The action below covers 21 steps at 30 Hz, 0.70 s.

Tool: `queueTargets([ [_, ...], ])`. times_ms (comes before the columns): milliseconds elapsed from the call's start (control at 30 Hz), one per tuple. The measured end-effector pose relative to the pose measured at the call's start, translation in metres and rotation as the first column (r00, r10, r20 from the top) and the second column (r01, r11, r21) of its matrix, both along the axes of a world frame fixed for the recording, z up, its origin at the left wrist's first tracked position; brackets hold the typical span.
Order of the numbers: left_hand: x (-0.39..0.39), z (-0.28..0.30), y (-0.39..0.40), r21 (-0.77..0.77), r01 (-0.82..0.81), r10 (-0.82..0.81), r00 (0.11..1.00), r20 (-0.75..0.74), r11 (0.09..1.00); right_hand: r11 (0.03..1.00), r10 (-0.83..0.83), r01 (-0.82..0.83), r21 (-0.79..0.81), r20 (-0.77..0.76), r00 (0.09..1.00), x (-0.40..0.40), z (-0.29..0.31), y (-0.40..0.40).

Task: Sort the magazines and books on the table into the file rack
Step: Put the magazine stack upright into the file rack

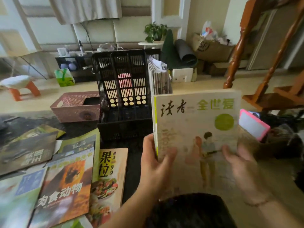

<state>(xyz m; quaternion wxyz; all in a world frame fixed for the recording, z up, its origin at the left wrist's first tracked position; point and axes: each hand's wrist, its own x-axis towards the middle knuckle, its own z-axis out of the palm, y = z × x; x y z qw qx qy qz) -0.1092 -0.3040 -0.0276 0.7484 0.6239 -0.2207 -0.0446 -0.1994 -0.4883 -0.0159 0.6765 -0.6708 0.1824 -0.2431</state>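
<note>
Black file rack (125, 96) at frame centre: three left slots open, right slot packed with magazines (160, 78). Bare dark table (133, 162) strip runs between it and the lower-left pile. Left hand (156, 162) pinches the cream magazine (197, 129) at its spine, upright, right of centre; right hand (241, 160) open, blurred, fingers at its right edge. Five or so magazines (65, 186) and a salad book (108, 175) lie lower left.
</note>
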Motion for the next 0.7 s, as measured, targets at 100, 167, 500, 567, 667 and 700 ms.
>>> queueTargets([
  [100,0.018,0.022,0.02,0.05,0.018,-0.022,0.995,0.093,0.999,0.998,0.05,-0.059,0.034,0.202,0.978,0.013,-0.002,0.017],
  [167,0.021,0.028,0.029,0.033,0.018,-0.02,0.996,0.082,0.999,1.0,0.017,-0.014,-0.015,0.26,0.965,0.02,-0.007,0.027],
  [500,0.027,0.046,0.019,-0.113,0.02,-0.012,0.998,0.068,0.993,1.0,-0.012,0.013,-0.001,0.345,0.939,0.038,0.017,0.028],
  [567,0.028,0.044,0.017,-0.107,0.023,-0.015,0.998,0.068,0.994,1.0,-0.01,0.012,-0.005,0.355,0.935,0.039,0.017,0.03],
  [667,0.033,0.043,0.019,-0.111,0.057,-0.048,0.995,0.082,0.992,0.998,0.032,-0.013,-0.057,0.36,0.932,0.038,0.016,0.028],
  [700,0.036,0.046,0.02,-0.102,0.057,-0.045,0.993,0.113,0.993,0.997,0.057,-0.035,-0.068,0.361,0.931,0.038,0.018,0.027],
])
